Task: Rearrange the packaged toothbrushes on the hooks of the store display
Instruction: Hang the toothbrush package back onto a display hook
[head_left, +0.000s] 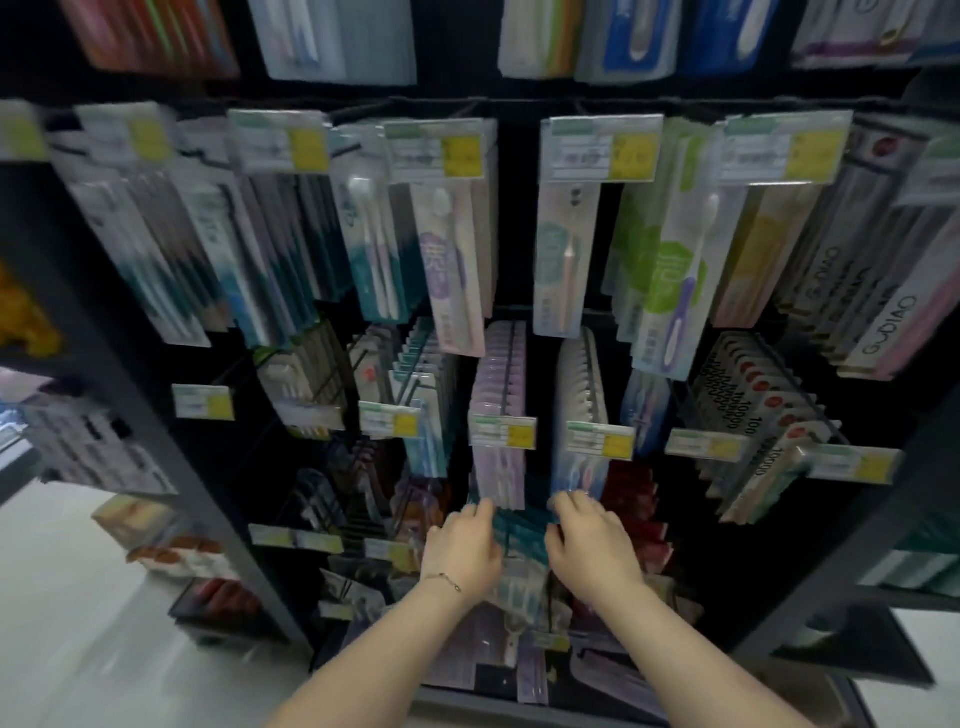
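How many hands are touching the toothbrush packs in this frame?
2. The left hand holds the teal packs, low down, from the left; the right hand holds them from the right.

Upper row, far right: white packs (883, 332), each lettered "GUDIAO" in thin capitals running along the pack's length, legible on at least two. Middle row, right: black-and-white packs with red dots (748, 410), printed "10000" down the edge, repeated pack after pack. Yellow-and-white price tags (602, 150) on hook ends: print blurred, unreadable. Purple pack (447, 270): large character, illegible.
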